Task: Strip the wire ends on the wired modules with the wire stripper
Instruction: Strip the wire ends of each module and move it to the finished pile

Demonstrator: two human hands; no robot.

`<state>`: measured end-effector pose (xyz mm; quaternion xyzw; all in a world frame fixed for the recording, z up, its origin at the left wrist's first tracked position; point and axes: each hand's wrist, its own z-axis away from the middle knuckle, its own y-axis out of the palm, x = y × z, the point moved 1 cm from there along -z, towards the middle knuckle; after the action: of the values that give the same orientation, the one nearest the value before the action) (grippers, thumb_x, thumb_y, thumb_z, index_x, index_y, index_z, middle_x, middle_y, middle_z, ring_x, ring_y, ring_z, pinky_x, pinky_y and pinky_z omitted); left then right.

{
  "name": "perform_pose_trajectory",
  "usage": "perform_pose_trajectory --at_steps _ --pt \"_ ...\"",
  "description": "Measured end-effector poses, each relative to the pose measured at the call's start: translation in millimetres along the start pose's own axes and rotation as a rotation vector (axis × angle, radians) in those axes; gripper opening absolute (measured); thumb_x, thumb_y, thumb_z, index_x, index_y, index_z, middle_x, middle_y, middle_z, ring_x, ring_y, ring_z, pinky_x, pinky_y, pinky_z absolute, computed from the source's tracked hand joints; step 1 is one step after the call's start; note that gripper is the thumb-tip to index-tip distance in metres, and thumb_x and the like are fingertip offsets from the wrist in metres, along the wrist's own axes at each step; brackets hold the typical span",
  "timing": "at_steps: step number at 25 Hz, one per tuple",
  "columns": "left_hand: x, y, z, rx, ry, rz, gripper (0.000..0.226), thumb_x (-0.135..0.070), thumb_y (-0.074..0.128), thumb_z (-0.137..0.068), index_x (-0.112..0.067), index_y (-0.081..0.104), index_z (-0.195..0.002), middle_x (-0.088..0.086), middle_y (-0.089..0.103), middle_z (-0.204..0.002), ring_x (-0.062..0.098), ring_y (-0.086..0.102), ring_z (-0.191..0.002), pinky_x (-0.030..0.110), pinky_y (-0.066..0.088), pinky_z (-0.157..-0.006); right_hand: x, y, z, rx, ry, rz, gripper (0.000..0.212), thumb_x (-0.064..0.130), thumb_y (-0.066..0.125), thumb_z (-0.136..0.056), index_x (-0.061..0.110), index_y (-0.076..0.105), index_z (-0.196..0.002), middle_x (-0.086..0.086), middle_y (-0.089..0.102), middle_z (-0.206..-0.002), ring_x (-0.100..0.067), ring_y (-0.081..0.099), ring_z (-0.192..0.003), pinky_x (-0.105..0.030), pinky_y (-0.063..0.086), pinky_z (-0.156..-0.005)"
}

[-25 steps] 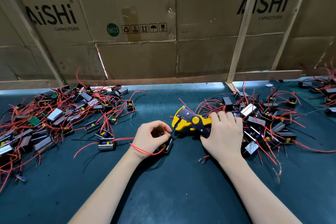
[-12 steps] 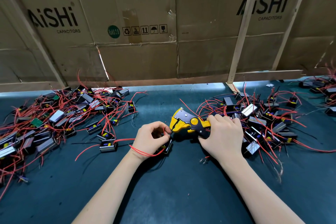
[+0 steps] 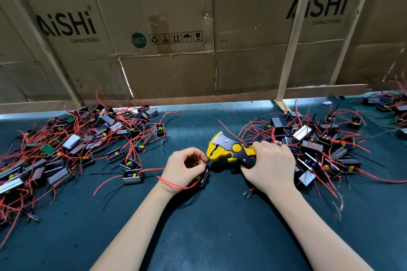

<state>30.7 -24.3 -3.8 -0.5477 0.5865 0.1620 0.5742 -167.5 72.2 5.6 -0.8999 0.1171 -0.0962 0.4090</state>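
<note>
place: small electronics assembly workshop, hand-work station, and you're seated right at it
bench (image 3: 198,237): dark green mat surface, scattered with wire offcuts
stock left: heap of wired modules (image 3: 72,149), red leads tangled everywhere
stock right: second heap of modules (image 3: 317,147), same type; more at the far right edge
tool: yellow wire stripper (image 3: 229,149) in your right hand (image 3: 269,167), hand tooling only
backdrop: flattened cardboard cartons (image 3: 167,35) printed "AiSHi CAPACITORS" with a RoHS mark, used as a partition
frame: bare wooden battens (image 3: 293,37) holding the cardboard up, improvised build
</note>
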Motion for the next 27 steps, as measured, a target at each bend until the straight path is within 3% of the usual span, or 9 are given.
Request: perform_pose_trajectory --at_steps 4,9,13,15,22,27 --pt "-0.4 -0.1 0.4 0.004 0.01 0.006 0.017 0.006 0.068 -0.079 -0.011 0.07 -0.079 -0.005 0.065 -0.068 0.011 0.055 -0.062 0.025 0.048 -0.068 -2.3 0.8 0.6 0.049 0.045 -0.001 0.046 0.047 0.09 -0.048 0.014 0.058 -0.055 -0.005 0.06 -0.054 -0.03 0.061 -0.052 -0.025 0.028 -0.053" --pt "2.2 -5.7 0.8 -0.037 -0.038 0.064 0.021 -0.001 0.079 -0.075 -0.013 0.07 -0.089 -0.001 0.071 -0.072 0.011 0.061 -0.064 0.018 0.051 -0.073 -5.5 0.9 0.2 0.091 0.081 -0.01 0.042 0.058 0.077 -0.066 0.018 0.064 -0.066 -0.005 0.066 -0.067 -0.031 0.065 -0.069 -0.028 0.029 -0.056" --pt "6.9 -10.4 -0.7 -0.016 -0.014 -0.037 0.005 -0.012 0.08 -0.079 -0.014 0.076 -0.078 -0.002 0.075 -0.074 0.01 0.069 -0.07 0.03 0.056 -0.076 -9.3 1.0 1.2 -0.041 0.058 0.025 0.049 0.05 0.083 -0.059 0.009 0.062 -0.076 -0.008 0.061 -0.071 -0.032 0.06 -0.068 -0.036 0.04 -0.062" --pt "6.6 -8.1 -0.2 0.008 0.012 -0.065 0.004 -0.015 0.079 -0.081 -0.016 0.078 -0.078 -0.005 0.074 -0.072 0.005 0.067 -0.069 0.027 0.054 -0.075 -13.4 2.1 1.2 -0.102 0.091 0.036 0.051 0.046 0.085 -0.057 0.007 0.059 -0.078 -0.009 0.059 -0.073 -0.033 0.057 -0.069 -0.039 0.039 -0.065" --pt "4.9 -3.4 -1.1 0.064 0.048 -0.048 0.006 -0.014 0.074 -0.086 -0.012 0.079 -0.082 -0.004 0.076 -0.077 0.007 0.068 -0.075 0.029 0.054 -0.08 -11.8 9.4 2.4 -0.096 0.061 0.034 0.045 0.041 0.084 -0.058 0.009 0.06 -0.078 -0.009 0.06 -0.075 -0.033 0.057 -0.073 -0.04 0.039 -0.068" --pt "4.9 -2.8 -2.9 0.079 0.053 -0.064 0.009 -0.011 0.071 -0.087 -0.01 0.078 -0.081 0.0 0.076 -0.079 0.02 0.071 -0.081 0.033 0.054 -0.083 -3.7 8.0 2.6 -0.111 0.0 0.001 0.048 0.044 0.085 -0.054 0.012 0.061 -0.08 -0.005 0.061 -0.075 -0.031 0.058 -0.074 -0.039 0.04 -0.069"
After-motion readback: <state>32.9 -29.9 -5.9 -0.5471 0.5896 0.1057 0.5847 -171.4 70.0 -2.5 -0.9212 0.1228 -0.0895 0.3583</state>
